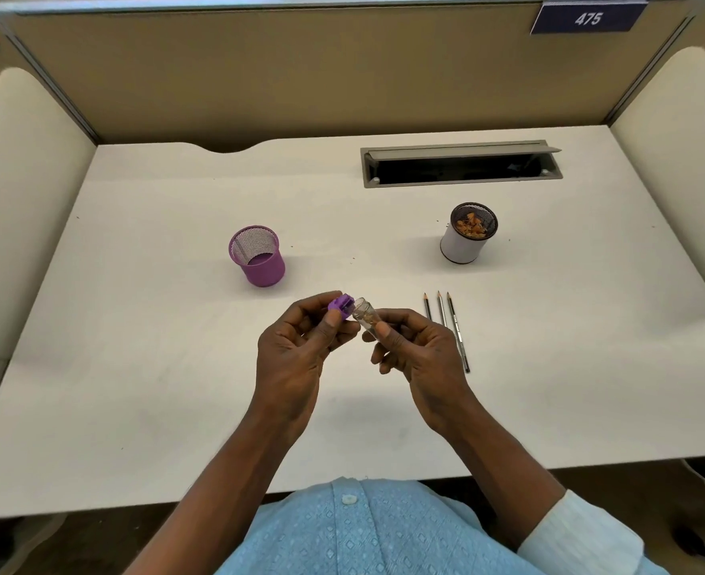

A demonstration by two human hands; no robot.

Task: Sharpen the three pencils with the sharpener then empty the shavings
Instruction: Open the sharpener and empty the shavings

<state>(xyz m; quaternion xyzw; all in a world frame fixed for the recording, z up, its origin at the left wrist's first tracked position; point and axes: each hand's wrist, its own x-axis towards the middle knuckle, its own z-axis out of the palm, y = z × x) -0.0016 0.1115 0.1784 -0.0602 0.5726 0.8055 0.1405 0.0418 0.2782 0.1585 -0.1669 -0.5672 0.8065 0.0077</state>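
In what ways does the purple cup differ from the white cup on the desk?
Colour: the purple cup is purple all over; the white cup has white walls and a dark rim. Contents: the white cup holds brown shavings; the purple cup shows none. Place: the purple cup stands on the left, the white cup on the right, beyond the pencils. Both stand upright with open tops.

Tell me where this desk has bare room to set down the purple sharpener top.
Widest bare patch of the desk: near-left, between the purple mesh cup and the front edge, left of your left hand. Also bare: the stretch between that cup and the white cup of shavings. Crowded beside your right hand, where the three pencils lie.
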